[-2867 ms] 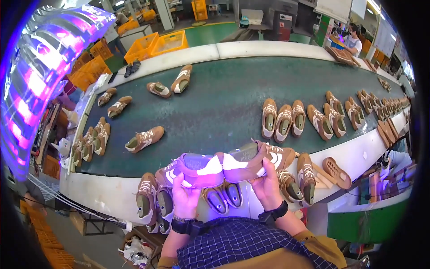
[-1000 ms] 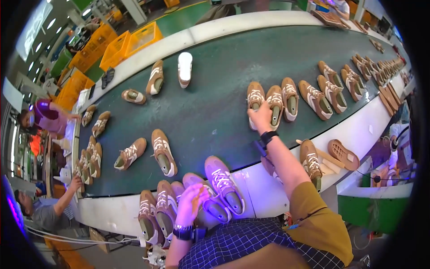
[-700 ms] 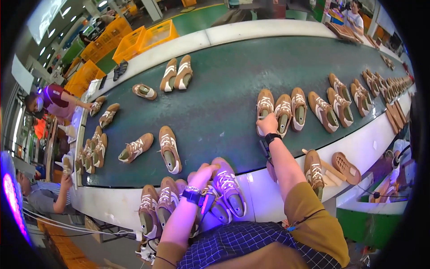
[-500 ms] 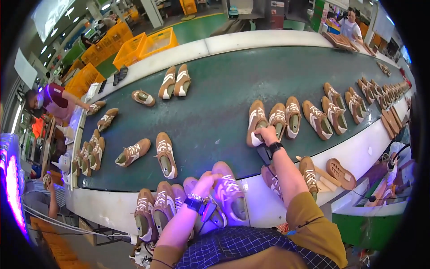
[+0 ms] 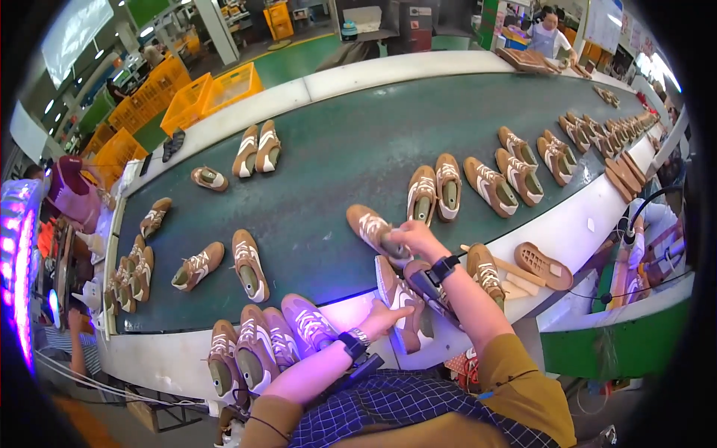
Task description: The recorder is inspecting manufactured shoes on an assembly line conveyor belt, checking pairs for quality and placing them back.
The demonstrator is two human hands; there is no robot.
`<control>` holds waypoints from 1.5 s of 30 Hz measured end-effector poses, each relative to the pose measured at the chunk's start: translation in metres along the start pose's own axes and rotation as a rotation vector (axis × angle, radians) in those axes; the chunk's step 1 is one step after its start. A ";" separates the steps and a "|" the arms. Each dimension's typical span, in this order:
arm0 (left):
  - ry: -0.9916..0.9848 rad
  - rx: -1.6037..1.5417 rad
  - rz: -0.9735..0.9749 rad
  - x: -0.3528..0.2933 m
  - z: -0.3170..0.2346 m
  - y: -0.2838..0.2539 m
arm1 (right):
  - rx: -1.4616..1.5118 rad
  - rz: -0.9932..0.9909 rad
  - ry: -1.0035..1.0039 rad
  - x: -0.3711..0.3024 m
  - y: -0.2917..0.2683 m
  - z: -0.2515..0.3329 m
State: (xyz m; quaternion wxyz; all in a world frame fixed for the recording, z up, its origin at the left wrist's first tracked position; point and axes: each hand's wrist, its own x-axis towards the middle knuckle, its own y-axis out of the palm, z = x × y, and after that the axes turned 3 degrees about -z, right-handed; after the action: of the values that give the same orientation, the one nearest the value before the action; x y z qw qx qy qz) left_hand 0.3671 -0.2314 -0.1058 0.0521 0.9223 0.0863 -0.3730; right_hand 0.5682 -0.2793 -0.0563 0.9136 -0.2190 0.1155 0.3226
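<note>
the hall is brightly lit from here; a purple lamp flares nearly white at the far left of the frame. violet washes over the left hand and the shoes at lower centre. the white ledge bows with the lens, and the corners sink to black.

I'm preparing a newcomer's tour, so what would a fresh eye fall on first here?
Probably the wide dark-green surface across the middle, with brown-and-white sneakers toward its left and right. The glowing violet light at the far left edge also stands out. Near the front, the right hand grips one sneaker, while the left hand is at another sneaker below it.
</note>
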 end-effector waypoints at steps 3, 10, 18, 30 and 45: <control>0.029 0.016 -0.130 0.007 0.003 0.008 | -0.028 0.061 0.029 0.004 0.015 0.000; 0.023 -0.785 0.161 -0.037 0.006 -0.038 | -0.527 -0.019 -0.228 0.048 0.017 -0.019; 0.515 -1.141 0.281 -0.140 0.015 -0.106 | -0.436 0.035 -0.110 0.060 0.042 -0.056; 0.670 -1.129 0.234 -0.142 0.080 -0.121 | 0.822 0.442 0.004 -0.084 0.029 0.011; 0.806 -1.002 -0.135 -0.166 0.085 -0.108 | 0.677 0.467 -0.704 -0.188 0.064 0.072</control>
State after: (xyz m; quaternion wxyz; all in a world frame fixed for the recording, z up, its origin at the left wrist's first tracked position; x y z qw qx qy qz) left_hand 0.1713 -0.1596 -0.0545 0.4162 0.8466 0.3206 0.0857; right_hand 0.3883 -0.3017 0.0518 0.8206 0.2403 -0.0544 0.5157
